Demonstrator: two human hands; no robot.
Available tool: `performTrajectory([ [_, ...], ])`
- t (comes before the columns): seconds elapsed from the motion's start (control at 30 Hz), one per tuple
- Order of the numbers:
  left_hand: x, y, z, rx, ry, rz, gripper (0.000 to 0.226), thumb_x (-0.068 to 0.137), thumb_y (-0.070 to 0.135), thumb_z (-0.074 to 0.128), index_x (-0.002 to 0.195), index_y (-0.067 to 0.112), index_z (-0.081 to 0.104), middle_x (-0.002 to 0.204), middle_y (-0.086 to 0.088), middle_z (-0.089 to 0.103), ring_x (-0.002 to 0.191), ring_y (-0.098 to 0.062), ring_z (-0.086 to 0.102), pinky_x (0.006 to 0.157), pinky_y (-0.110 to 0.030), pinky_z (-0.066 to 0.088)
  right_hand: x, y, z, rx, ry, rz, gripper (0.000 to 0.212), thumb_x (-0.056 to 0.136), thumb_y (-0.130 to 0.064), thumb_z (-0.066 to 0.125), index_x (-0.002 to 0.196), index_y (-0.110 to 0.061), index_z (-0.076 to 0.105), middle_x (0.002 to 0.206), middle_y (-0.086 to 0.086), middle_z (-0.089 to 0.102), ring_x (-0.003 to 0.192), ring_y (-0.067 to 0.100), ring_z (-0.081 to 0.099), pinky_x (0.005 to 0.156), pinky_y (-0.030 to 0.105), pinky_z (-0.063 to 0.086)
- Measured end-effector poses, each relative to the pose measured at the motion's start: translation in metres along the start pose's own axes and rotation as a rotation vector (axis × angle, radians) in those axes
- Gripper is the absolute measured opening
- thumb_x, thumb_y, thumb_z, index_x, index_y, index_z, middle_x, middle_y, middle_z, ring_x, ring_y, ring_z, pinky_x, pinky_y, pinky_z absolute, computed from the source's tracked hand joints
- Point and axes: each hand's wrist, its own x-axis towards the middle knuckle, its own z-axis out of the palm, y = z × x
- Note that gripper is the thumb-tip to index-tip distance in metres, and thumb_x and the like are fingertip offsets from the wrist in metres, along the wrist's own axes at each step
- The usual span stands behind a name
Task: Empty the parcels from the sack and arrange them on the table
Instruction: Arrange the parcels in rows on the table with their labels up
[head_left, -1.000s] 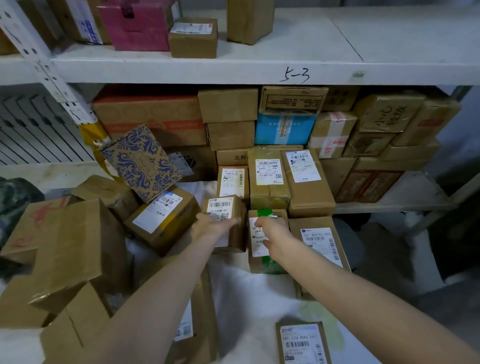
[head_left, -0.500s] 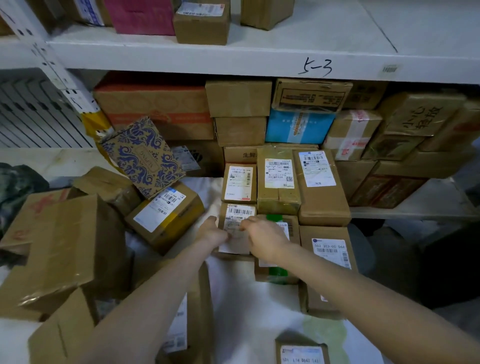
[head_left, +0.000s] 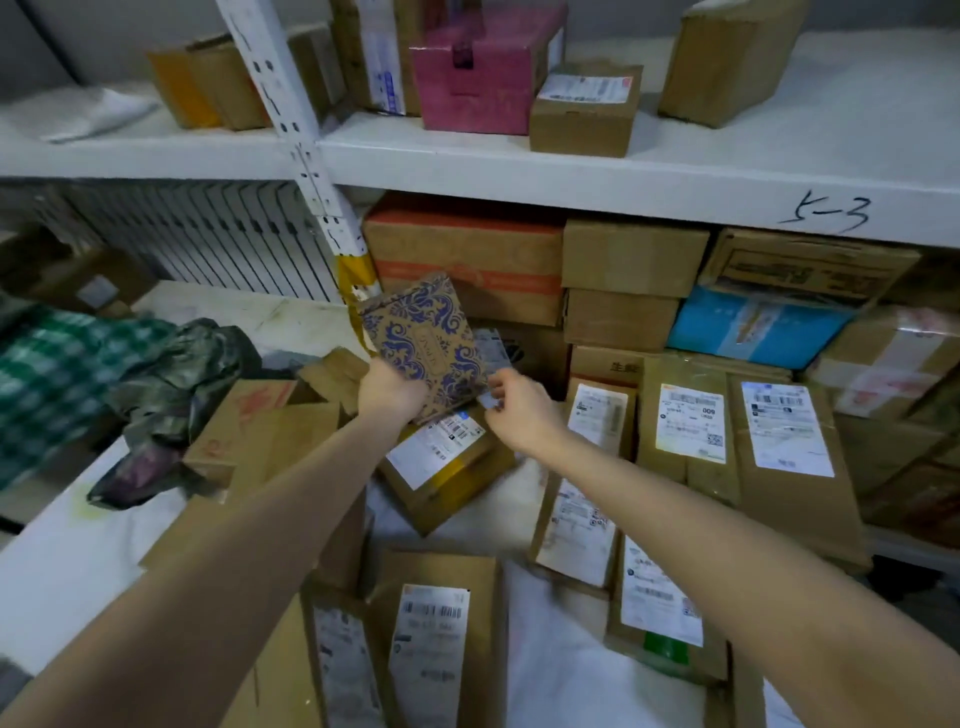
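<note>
Head view: left hand (head_left: 390, 395) grips the lower-left edge of the patterned box (head_left: 426, 340), fingers curled round it. The box is brown with blue ornament, tilted, lifted off the pile near the worktop's (head_left: 72, 566) far edge, right in front of the shelf upright (head_left: 306, 156). Right hand (head_left: 522, 413) is at the box's lower-right corner with its fingers (head_left: 493, 397) drawn together. Cannot tell if they pinch the box or only touch it.

Just under the box lies a labelled parcel (head_left: 441, 460), skewed, barcode label up. Along the right edge a row of parcels (head_left: 737, 441) stands packed side by side, touching. One label reads "009", the rest is too blurred.

Open room: a bare white strip along the left edge and a narrow white gap (head_left: 550, 654) between parcels at the near edge. Checked cloth (head_left: 52, 374) bunched at the far-left corner.

Upper shelf (head_left: 571, 182) has "5-3" handwritten on its front lip and carries a pink box (head_left: 483, 73).
</note>
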Motion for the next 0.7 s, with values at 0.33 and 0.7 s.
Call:
performTrajectory([
  [0.33,0.089,0.016,-0.033,-0.685,-0.061,-0.149,0.066,0.092,0.045,0.051,0.147,0.016,0.030,0.140,0.000,0.047,0.118,-0.019,0.051,0.090,-0.034,0.044,0.107,-0.038,-0.003,0.346,-0.133,0.243,0.071,0.094,-0.013,0.055,0.153,-0.014,0.015,0.157,0.009,0.024,0.138,0.028,0.035,0.089,0.029,0.039],
  [0.7,0.069,0.017,-0.040,-1.138,-0.293,-0.356,0.047,0.092,0.051,0.049,0.114,0.012,0.062,0.099,-0.012,0.072,0.095,-0.030,0.066,0.089,-0.048,0.050,0.074,-0.052,-0.026,1.289,0.124,0.285,0.033,0.100,-0.013,0.025,0.082,-0.005,0.052,0.093,0.018,0.057,0.083,0.028,0.054,0.083,0.046,0.048],
])
